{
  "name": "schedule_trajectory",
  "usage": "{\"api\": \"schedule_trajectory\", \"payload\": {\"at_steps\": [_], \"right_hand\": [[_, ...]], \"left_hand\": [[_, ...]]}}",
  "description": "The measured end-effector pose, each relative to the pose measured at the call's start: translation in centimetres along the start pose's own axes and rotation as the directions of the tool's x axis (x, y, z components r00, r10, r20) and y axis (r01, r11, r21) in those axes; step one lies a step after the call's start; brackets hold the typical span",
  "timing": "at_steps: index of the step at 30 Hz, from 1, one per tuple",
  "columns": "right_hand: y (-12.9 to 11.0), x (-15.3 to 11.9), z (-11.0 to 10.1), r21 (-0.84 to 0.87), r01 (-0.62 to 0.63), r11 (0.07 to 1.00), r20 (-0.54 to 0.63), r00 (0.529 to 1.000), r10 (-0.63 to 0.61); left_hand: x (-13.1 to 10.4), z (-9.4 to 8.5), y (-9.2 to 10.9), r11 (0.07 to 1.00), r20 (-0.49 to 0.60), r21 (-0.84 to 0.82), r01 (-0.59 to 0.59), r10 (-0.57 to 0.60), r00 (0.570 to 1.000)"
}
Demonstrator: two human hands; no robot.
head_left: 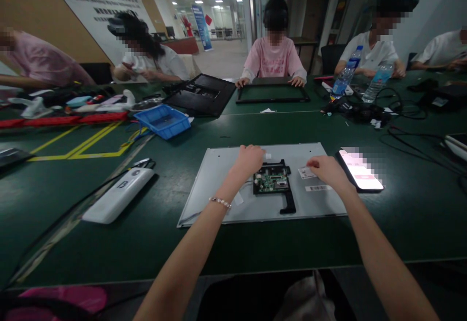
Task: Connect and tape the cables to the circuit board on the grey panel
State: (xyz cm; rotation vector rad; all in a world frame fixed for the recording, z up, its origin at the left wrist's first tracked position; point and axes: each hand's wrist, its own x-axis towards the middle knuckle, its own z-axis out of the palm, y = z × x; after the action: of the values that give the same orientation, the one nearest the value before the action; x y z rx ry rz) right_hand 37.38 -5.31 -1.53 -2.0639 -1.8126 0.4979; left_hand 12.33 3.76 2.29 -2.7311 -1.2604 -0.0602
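Note:
A grey metal-backed display panel point(222, 175) lies flat on the green table in front of me. On its middle sits a green circuit board point(272, 180) in a black plastic bracket point(289, 203). My left hand point(251, 159) is closed over the panel, just beyond the board's upper left corner; its fingertips are partly hidden. My right hand point(324, 169) has its thumb and fingers pinched together beside a white label point(305, 173) on the panel's right part. Whatever either hand holds is too small or hidden to make out. A barcode strip point(316, 188) lies below the label.
A lit phone point(361, 170) lies right of the panel, a white power bank point(118, 195) with a cable left. Beyond are a blue tray point(163, 121), a black cover point(200, 95), bottles point(346, 74) and cables. Across the table, a person holds a black frame point(273, 100).

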Motion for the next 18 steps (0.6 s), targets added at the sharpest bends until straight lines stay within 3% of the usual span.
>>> {"api": "schedule_trajectory", "payload": {"at_steps": [3,5,9,11,14,18], "right_hand": [[-0.1,0.0,0.0,-0.003,-0.015,1.0,0.008,1.0,0.015],[-0.2,-0.1,-0.1,-0.003,-0.014,1.0,0.007,1.0,0.014],[-0.3,-0.4,-0.2,0.004,0.001,1.0,0.003,1.0,-0.001],[-0.3,-0.4,-0.2,0.003,0.004,1.0,-0.001,1.0,-0.004],[-0.2,-0.3,0.0,-0.003,0.007,1.0,-0.005,1.0,-0.007],[0.1,-0.1,0.2,-0.004,0.008,1.0,0.005,1.0,-0.008]], "left_hand": [[-1.5,-0.8,-2.2,0.991,0.005,-0.07,0.116,-0.116,0.993],[-2.8,-1.3,-3.8,0.969,0.075,-0.158,0.188,-0.178,0.981],[-5.4,-2.3,-6.4,0.939,0.336,-0.257,0.229,-0.136,0.932],[-6.5,-2.5,-7.1,0.926,0.404,-0.313,0.213,-0.074,0.912],[-7.4,-2.4,-7.8,0.898,0.421,-0.399,0.186,-0.001,0.907],[-7.5,-2.2,-8.4,0.86,0.373,-0.462,0.215,-0.032,0.927]]}}
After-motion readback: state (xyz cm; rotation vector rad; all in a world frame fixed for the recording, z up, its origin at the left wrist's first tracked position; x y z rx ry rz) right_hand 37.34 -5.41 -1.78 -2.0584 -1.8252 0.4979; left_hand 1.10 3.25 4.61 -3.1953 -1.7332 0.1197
